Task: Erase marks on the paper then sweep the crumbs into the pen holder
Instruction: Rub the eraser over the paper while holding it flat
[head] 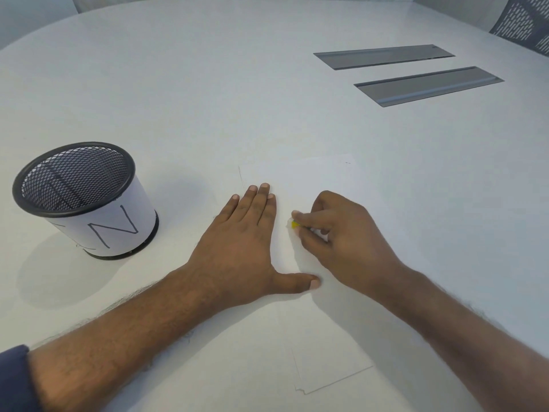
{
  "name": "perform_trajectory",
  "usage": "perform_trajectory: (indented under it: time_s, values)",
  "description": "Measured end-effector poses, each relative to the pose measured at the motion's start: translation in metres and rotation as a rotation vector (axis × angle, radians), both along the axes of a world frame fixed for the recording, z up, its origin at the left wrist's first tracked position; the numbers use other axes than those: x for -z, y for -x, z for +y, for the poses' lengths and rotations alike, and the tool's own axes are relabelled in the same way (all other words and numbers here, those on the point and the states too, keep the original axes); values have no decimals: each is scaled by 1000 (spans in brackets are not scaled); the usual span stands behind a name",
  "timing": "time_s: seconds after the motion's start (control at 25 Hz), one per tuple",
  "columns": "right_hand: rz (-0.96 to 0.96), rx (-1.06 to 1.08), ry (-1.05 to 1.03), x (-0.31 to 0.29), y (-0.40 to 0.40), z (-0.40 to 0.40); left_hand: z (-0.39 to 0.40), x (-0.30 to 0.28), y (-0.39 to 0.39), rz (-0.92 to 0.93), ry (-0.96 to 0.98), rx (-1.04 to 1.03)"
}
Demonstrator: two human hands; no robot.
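Observation:
A white sheet of paper (312, 179) lies flat on the white table, hard to tell from the tabletop. My left hand (243, 242) presses on it with straight fingers and the thumb spread to the right. Just right of those fingers, my right hand (338, 236) pinches a small eraser (295, 224) with a yellow tip and holds it down on the paper. The black mesh pen holder (74, 176), wrapped in a white label with a hand-drawn N, stands upright at the left, apart from both hands. I cannot make out any marks or crumbs near the eraser.
Two grey recessed cable covers (383, 56) (427, 86) are set in the table at the far right. A perforated chair back (523, 22) shows in the top right corner. More paper (329, 373) lies near the front edge, under my right forearm.

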State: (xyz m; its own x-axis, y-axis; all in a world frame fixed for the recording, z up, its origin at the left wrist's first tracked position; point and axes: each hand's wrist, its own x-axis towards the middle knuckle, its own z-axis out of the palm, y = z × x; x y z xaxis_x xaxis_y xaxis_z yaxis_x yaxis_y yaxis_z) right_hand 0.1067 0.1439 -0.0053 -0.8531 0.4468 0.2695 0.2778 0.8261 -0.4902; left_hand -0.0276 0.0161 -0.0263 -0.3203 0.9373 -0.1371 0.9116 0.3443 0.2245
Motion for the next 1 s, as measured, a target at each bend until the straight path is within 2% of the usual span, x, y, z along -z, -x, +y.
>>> perform_trajectory:
  time_s: [0.24,0.44,0.64,0.88,1.0]
  values:
    - [-7,188,-7,-3,4,34,0,0,1,-2,6,0]
    - [-16,-47,10,-1,-6,-3,0,0,0,3,-1,0]
    - [6,167,24,-3,-4,30,0,0,1,0,11,4]
    - [-7,-50,7,-1,-13,-3,0,2,1,4,0,6]
    - [-5,66,-2,-2,-10,19,1,2,2,7,13,5]
